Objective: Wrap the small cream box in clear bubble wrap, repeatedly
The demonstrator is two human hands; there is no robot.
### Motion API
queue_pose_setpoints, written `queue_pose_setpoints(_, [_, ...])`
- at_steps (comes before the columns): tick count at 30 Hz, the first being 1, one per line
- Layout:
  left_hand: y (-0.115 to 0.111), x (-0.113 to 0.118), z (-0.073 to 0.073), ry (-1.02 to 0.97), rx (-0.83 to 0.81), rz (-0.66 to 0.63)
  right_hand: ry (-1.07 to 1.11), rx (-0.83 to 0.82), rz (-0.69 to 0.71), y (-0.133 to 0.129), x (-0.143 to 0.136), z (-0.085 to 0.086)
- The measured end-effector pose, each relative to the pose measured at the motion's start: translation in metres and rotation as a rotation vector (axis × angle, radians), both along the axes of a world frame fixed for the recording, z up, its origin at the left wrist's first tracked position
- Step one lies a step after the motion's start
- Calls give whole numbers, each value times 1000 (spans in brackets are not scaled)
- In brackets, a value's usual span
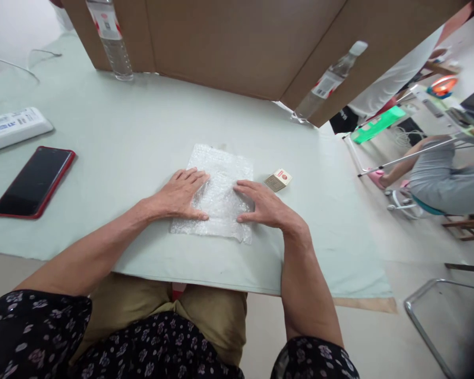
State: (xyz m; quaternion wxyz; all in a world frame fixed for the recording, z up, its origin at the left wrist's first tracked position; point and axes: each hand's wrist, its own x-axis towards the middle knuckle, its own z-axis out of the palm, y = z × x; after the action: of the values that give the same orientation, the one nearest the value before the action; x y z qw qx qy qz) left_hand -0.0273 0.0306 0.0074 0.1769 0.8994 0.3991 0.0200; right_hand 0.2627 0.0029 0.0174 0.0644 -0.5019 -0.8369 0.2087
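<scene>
A sheet of clear bubble wrap [221, 184] lies flat on the pale green tablecloth [142, 126]. My left hand [184, 195] rests on its left side with the fingers spread. On its right side lies my right hand [263, 204], fingers apart, thumb and fingertips touching the plastic. Neither hand grips anything. Just beyond my right hand sits a small beige box [278, 180] with a red mark on it, beside the wrap and apart from it.
A brown cardboard panel [229, 47] stands at the back, with water bottles [116, 50] [327, 84] against it. At left lie a red-cased phone [33, 181] and a white device [16, 128]. Another person [438, 168] sits at right near a metal-framed chair [426, 316].
</scene>
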Motion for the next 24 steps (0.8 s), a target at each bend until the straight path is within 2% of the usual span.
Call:
queue_pose_setpoints(2, [0,0,-1,-15,12,9,51,85,-49,2,7,1])
queue_pose_setpoints(4, [0,1,-3,-52,39,33,129,244,-163,4,16,3])
queue_pose_setpoints(7, [0,3,-5,-131,103,46,177,470,-477,9,36,2])
queue_pose_setpoints(10, [0,5,-6,-152,132,10,96,455,-757,15,58,-7])
queue_pose_setpoints(12, [0,5,-6,-118,115,9,79,345,-828,19,66,-12])
queue_pose_setpoints(14, [0,4,-6,-85,97,26,124,279,-834,21,64,-14])
queue_pose_setpoints(16, [0,4,-5,-72,92,38,234,309,-789,20,50,-10])
queue_pose_setpoints(20, [0,5,-3,-60,90,40,532,424,-546,10,-1,0])
queue_pose_setpoints(22, [0,5,-3,-55,85,42,526,394,-414,4,-28,-1])
queue_pose_setpoints(24, [1,4,-3,-46,85,42,394,287,-268,-1,-48,-7])
